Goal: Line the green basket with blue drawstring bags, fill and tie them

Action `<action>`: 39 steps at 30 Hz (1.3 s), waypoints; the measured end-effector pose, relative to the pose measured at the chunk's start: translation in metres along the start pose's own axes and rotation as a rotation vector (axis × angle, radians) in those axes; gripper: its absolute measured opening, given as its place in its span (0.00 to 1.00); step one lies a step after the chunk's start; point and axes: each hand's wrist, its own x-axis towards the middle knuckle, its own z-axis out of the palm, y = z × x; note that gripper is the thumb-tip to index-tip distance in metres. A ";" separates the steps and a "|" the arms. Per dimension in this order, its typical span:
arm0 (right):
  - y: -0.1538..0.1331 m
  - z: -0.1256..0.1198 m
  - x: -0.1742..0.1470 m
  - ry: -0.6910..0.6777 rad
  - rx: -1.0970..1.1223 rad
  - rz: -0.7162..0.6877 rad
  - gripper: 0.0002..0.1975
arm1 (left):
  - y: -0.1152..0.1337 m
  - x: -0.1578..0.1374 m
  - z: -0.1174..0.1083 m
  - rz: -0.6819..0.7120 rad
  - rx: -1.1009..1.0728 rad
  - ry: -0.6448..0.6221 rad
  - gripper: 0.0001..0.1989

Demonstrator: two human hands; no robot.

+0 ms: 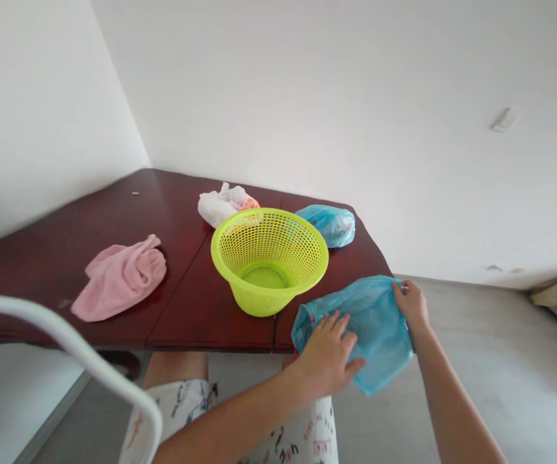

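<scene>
Limp, translucent blue plastic bag [382,332]: spans both grips at the near edge of the glossy dark-red surface [104,222]. Right grip [408,301]: clamped on the bag's upper corner. Left grip [331,353]: palm down against the bag, fingers apart. Beyond left grip: round lime-green perforated plastic basket [259,301]. Farther: bundled blue plastic package [335,225]; crumpled white-and-orange plastic bag [216,207]. Well left of left grip: folded pink cloth [121,278].
</scene>
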 end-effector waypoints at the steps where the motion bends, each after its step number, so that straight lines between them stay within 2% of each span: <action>1: 0.000 -0.004 0.004 -0.002 -0.006 -0.002 0.23 | -0.011 0.011 0.000 -0.080 0.061 -0.001 0.31; 4: -0.001 -0.022 0.009 0.063 -0.049 0.012 0.25 | -0.032 0.037 -0.019 -0.213 0.197 0.034 0.37; 6: -0.004 -0.036 0.006 0.133 -0.100 0.032 0.26 | -0.031 0.049 -0.037 -0.267 0.218 0.101 0.37; 8: -0.010 -0.045 -0.005 0.207 -0.131 0.014 0.29 | -0.022 0.055 -0.047 -0.294 0.189 0.184 0.35; 10: -0.020 -0.049 -0.025 0.324 -0.142 -0.098 0.34 | -0.009 0.055 -0.039 -0.243 0.133 0.209 0.36; 12: -0.031 -0.042 -0.051 0.412 -0.151 -0.268 0.35 | -0.001 0.050 -0.017 -0.171 0.071 0.122 0.42; 14: -0.038 -0.027 -0.077 0.307 -0.183 -0.428 0.33 | -0.003 0.044 0.009 -0.184 0.043 0.005 0.47; 15: -0.039 -0.016 -0.088 0.193 -0.204 -0.474 0.33 | -0.008 0.042 0.020 -0.205 0.052 -0.026 0.48; 17: -0.037 0.008 -0.103 -0.057 -0.255 -0.508 0.34 | -0.023 0.043 0.032 -0.233 0.103 -0.010 0.48; 19: -0.033 0.032 -0.107 -0.219 -0.290 -0.480 0.37 | -0.039 0.048 0.028 -0.243 0.159 0.040 0.47; 21: -0.035 0.051 -0.103 -0.307 -0.311 -0.438 0.39 | -0.050 0.056 0.013 -0.285 0.208 0.055 0.46; 23: -0.043 0.066 -0.093 -0.342 -0.346 -0.383 0.41 | -0.052 0.063 -0.002 -0.311 0.253 0.046 0.42; 25: -0.057 0.078 -0.081 -0.351 -0.401 -0.318 0.41 | -0.046 0.066 -0.009 -0.281 0.272 0.054 0.40; 28: -0.079 0.092 -0.064 -0.328 -0.450 -0.216 0.41 | -0.038 0.066 0.000 -0.210 0.250 0.085 0.43; 31: -0.093 0.102 -0.053 -0.282 -0.453 -0.124 0.42 | -0.043 0.065 0.016 -0.244 0.224 0.085 0.45; 33: -0.097 0.106 -0.049 -0.271 -0.451 -0.077 0.42 | -0.053 0.065 0.016 -0.269 0.203 0.059 0.46; 36: -0.096 0.107 -0.047 -0.272 -0.453 -0.061 0.43 | -0.070 0.066 -0.003 -0.286 0.198 0.034 0.43; 39: -0.093 0.105 -0.047 -0.312 -0.457 -0.073 0.46 | -0.076 0.065 -0.025 -0.323 0.289 0.038 0.34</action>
